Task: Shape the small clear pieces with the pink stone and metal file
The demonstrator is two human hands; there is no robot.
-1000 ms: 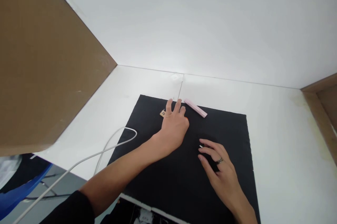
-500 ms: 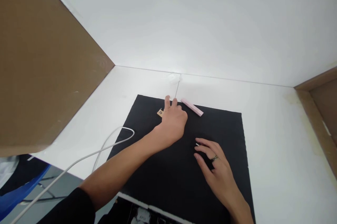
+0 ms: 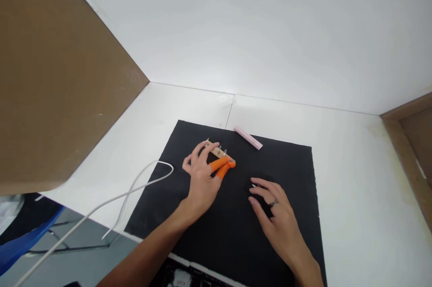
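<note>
A small light wooden strip (image 3: 218,151) with metal pieces standing on it lies near the back of the black mat (image 3: 236,228). My left hand (image 3: 206,174) is at this strip, its thumb and index finger, both in orange covers, closed on the right end and other fingers at the left end. To the right, my right hand (image 3: 275,210), with a ring on one finger, hovers or rests over the mat with fingers bent and apart. A small white-tipped item (image 3: 254,185) shows between its fingers, mostly hidden. Behind both hands lies a pink bar (image 3: 248,137).
A white cable (image 3: 135,188) loops across the left side of the table. Brown panels (image 3: 67,75) stand at left and right, with a white wall behind. Dark equipment (image 3: 182,278) sits below the mat's front edge.
My left hand has turned and drawn back toward the left, showing its orange-covered fingers at the wooden strip, which was mostly hidden before. My right hand has hardly moved.
</note>
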